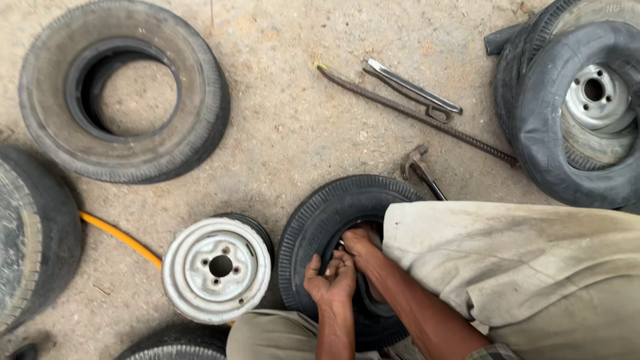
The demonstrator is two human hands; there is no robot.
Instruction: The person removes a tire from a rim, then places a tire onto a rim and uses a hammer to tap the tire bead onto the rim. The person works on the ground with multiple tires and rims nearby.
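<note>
Both hands together at inner bead of small black tyre (pixel 313 220) on ground: left hand (pixel 331 280) gripping rim edge, right hand (pixel 361 244) tucked inside opening. Grey steel wheel rim (pixel 217 269) just beside.

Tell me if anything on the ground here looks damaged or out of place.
Nothing looks broken. At the top right, a floppy black inner tube hangs loose around a grey wheel rim instead of sitting snug. The pry bars and the hammer lie scattered on the dirt. Both hands work inside the small tyre.
</note>
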